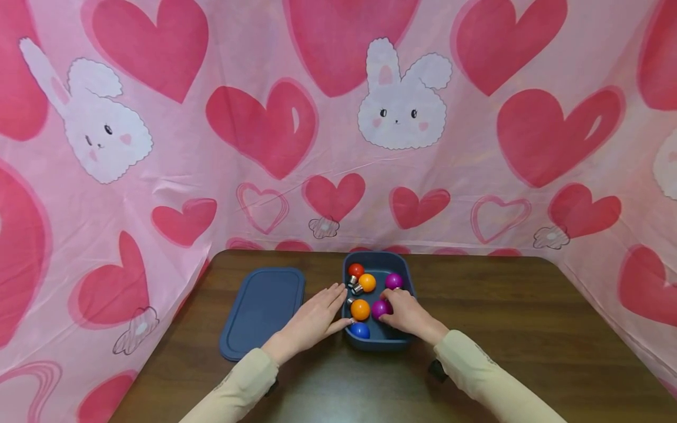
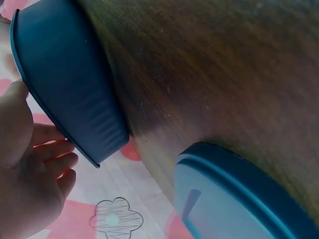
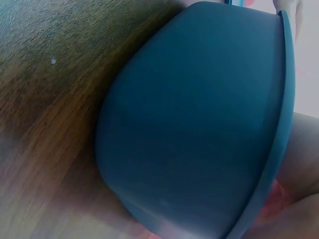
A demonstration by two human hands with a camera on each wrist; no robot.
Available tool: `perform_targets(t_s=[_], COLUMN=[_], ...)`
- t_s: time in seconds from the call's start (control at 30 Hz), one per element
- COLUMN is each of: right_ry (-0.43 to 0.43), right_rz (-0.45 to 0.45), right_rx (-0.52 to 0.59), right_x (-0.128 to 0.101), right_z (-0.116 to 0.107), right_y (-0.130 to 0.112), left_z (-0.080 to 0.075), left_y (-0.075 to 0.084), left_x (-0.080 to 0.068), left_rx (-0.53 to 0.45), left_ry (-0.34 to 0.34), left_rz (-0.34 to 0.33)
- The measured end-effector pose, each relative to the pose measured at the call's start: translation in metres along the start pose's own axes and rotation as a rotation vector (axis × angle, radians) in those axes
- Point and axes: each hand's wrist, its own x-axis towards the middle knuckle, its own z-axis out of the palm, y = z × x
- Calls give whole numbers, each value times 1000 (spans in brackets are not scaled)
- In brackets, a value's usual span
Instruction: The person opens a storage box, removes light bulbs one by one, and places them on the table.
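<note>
A dark blue container point(image 1: 378, 345) stands on the table with small coloured light bulbs inside. My right hand point(image 1: 409, 314) reaches over its right side and pinches a purple bulb point(image 1: 381, 309) low in the container. Another purple bulb point(image 1: 394, 281) lies just behind those fingers. Along the left side are a red bulb point(image 1: 356, 270), one orange bulb point(image 1: 367, 282), a second orange bulb point(image 1: 361, 309) and a blue bulb point(image 1: 360, 331). My left hand point(image 1: 314, 317) rests against the left rim with its fingers extended. In the right wrist view, the container wall point(image 3: 194, 124) hides the right fingertips.
A flat dark blue lid point(image 1: 262, 311) lies on the wooden table point(image 1: 502, 329), left of the container and beside my left forearm. Behind the table's back edge hangs a pink cloth point(image 1: 338, 147) with hearts and rabbits.
</note>
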Motion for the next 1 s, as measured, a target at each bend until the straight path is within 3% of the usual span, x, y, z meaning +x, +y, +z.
perform_targets(t_s=[0.47,0.77,1.0], right_ry=[97,148,199], right_rz=[-63,-21,-20], right_rx=[20,103,104], right_x=[-3,-8,-13], right_z=[-16,-42,-65], right_y=[2,2,14], left_z=[1,0,0], left_y=[2,0,1], left_x=[2,-1,1], left_rx=[-29,-27,-31], left_ry=[5,-3,18], left_rz=[-7,-14,-3])
